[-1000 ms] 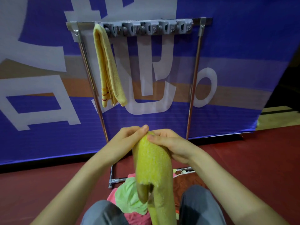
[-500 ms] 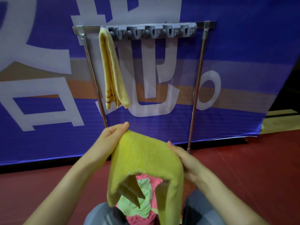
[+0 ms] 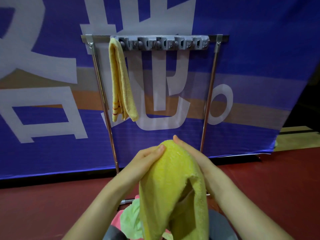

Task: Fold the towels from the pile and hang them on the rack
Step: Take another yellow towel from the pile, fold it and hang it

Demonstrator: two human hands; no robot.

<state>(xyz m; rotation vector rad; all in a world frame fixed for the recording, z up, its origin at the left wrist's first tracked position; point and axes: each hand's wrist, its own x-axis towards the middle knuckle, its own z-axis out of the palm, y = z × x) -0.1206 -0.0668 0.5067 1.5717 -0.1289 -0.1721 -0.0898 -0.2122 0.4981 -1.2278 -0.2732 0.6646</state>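
Head view: both hands (image 3: 173, 158) grip yellow towel (image 3: 173, 191) before rack (image 3: 155, 38), covering pile (image 3: 129, 220).

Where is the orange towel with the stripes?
The orange towel hangs folded at the rack's left end, beside the left pole and above the hands.

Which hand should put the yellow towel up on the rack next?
Probably the right hand: it reaches highest over the yellow towel, below the free clips. The left hand sits lower, nearer the hung towel.
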